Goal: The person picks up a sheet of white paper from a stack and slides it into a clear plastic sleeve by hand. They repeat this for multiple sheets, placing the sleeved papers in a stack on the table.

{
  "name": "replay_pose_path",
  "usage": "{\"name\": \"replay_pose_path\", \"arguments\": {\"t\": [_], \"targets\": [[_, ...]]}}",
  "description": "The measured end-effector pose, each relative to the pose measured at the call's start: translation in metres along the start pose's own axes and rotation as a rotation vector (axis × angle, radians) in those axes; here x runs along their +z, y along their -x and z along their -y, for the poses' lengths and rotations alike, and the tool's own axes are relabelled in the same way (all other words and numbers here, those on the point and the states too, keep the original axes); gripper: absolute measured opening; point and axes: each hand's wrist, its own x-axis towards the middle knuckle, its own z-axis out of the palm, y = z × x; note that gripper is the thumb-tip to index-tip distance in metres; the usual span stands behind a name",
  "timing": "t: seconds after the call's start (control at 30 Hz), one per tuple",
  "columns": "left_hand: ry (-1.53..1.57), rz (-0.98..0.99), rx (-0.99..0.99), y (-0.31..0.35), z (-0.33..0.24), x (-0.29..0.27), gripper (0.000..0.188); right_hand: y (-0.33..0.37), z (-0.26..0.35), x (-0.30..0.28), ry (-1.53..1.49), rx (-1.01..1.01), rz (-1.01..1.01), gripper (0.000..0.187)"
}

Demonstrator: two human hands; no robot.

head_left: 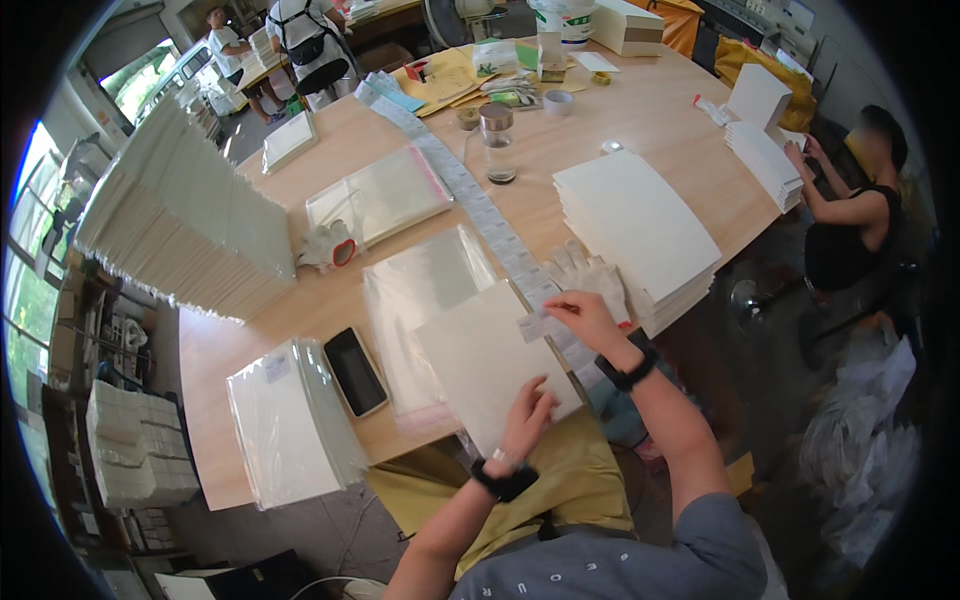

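A white rectangular board or pad (490,360) lies at the table's near edge, partly over clear plastic bags (425,290). My right hand (585,318) pinches a small printed label (533,327) above the board's far right corner. Resting by the board's near part is my left hand (528,418), its fingers loosely apart with nothing seen in them. A long strip of printed labels (490,215) runs from the far side of the table down beside the board and under my right hand. A knit work glove (590,275) lies just beyond that hand.
Tall stacks of wrapped white sheets (190,220) stand left, with a bagged stack (290,420) and a dark phone (355,372) nearer. White boards (640,225) are piled right. A lidded jar (498,145) stands mid-table. A seated person (860,200) works at the right.
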Motion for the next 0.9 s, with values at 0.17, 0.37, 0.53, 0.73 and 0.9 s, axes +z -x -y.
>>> {"name": "replay_pose_path", "arguments": {"t": [0.17, 0.37, 0.53, 0.73, 0.9], "targets": [[-0.099, -0.544, 0.197, 0.088, 0.038, -0.083, 0.020, -0.066, -0.042, 0.052, -0.036, 0.066, 0.094, 0.014], [0.342, -0.471, -0.176, 0.096, 0.049, -0.079, 0.020, -0.076, -0.060, 0.081, 0.307, -0.033, 0.142, 0.023], [0.384, -0.334, -0.274, 0.081, 0.052, -0.076, 0.036, -0.068, -0.027, 0.077, 0.890, -0.062, -0.177, 0.037], [0.327, -0.333, -0.144, 0.088, 0.004, -0.066, 0.038, 0.021, -0.018, 0.030, 0.837, 0.022, 0.203, 0.018], [0.162, -0.200, 0.062, 0.097, -0.044, -0.085, 0.040, 0.098, -0.001, 0.032, 0.158, 0.132, 0.305, 0.034]]}}
